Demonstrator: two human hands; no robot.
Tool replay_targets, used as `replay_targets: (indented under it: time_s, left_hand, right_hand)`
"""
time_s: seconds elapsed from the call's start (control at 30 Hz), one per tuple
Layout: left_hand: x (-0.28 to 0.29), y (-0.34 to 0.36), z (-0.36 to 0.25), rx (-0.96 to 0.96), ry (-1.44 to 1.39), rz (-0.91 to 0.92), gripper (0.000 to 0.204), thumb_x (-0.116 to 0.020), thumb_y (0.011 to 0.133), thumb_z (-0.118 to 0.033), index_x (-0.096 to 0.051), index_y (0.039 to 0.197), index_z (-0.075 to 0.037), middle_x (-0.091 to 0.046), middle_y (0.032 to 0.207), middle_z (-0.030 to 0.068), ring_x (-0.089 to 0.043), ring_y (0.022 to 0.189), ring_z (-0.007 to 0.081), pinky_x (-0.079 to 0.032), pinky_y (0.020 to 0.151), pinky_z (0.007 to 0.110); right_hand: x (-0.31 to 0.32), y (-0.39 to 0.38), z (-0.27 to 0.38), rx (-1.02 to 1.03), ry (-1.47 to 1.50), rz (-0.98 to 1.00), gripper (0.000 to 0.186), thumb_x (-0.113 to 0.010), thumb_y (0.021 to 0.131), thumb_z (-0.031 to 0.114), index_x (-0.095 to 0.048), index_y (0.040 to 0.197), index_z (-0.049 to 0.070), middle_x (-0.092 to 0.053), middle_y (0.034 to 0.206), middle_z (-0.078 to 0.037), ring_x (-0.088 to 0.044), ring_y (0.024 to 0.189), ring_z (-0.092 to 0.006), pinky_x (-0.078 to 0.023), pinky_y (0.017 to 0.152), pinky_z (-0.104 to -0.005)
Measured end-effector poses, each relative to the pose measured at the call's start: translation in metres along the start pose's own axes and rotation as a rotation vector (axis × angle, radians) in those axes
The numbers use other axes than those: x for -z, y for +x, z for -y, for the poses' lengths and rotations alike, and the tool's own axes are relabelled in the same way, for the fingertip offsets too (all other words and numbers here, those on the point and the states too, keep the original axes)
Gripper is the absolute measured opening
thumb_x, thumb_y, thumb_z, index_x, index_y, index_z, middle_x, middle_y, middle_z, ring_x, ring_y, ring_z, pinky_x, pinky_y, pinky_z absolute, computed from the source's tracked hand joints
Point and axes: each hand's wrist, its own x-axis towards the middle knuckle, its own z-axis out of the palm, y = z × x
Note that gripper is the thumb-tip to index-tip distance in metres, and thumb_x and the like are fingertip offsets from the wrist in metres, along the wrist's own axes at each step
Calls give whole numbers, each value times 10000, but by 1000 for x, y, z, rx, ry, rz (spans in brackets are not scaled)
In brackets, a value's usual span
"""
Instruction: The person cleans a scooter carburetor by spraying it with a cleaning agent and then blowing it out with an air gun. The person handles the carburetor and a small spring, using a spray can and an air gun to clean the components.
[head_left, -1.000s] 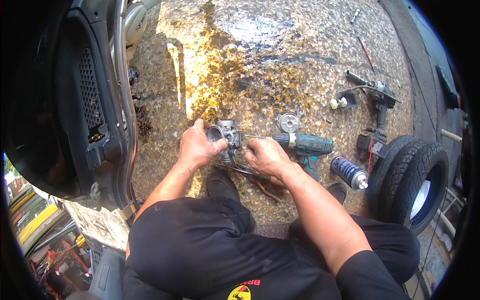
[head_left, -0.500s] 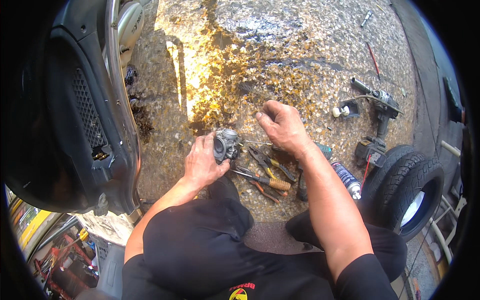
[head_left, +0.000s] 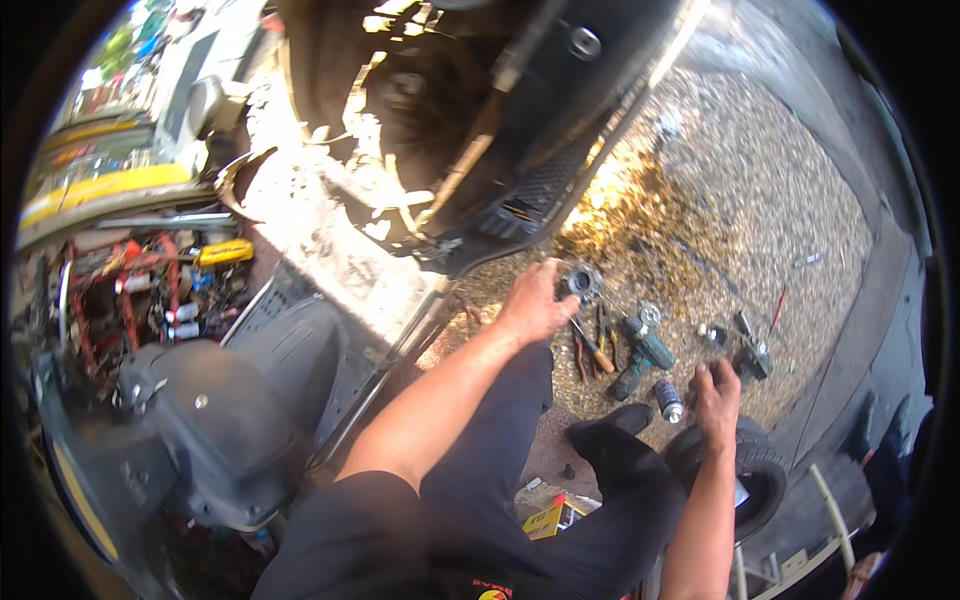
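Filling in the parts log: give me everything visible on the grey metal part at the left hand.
The grey metal part is compact and looks like bare, dull metal. A round mouth with a dark bore faces up toward the camera; blur hides the finer fittings. The left hand grips it from its left side. It's over the pebbled ground, just beyond the brown-handled screwdriver; whether it touches the ground, I can't tell.

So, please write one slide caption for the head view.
A carburetor in the left hand; a teal drill and spray can on the ground.
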Motion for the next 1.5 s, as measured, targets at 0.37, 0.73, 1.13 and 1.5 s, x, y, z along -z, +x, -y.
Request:
replay_targets:
  time_s: [0.37,0.73,1.13,1.5]
  left_hand:
    - [124,-349,-66,288,-250,-542,449,-749,777,-271,-573,1047,41,-646,1022,241,-639,970,398,-512,849,440]
    - [108,-596,56,833,-417,-778,590,-775,736,-334,-593,1149,46,-670,1091,237,-654,1038,380,-524,895,421]
    - [197,-697,233,829,-551,-1035,458,-790,763,-329,-631,1045,-4,-694,940,176,-687,913,335,-542,795,402]
    - [193,-831,370,1077,-941,-1213,394,-759,752,-251,-653,1027,11,-697,912,188,-688,905,314,-528,801,398]
  right_hand:
    - [-50,-167,243,454,-205,491,224,-675,900,199,-641,840,-15,-648,674,-82,-597,600,-149,-495,590,-335]
    - [-120,-294,329,789,-551,685,254,-698,874,219,-628,864,-25,-688,771,-131,-640,708,-189,-511,687,-339]
    - [-90,-278,159,9,-805,625,395,-663,868,339,-696,982,-37,-724,931,-163,-699,825,-304,-559,731,-416]
    - [-186,-446,108,72,-874,594,300,-648,856,232,-683,935,-55,-679,707,-135,-682,577,-237,-552,522,-374]
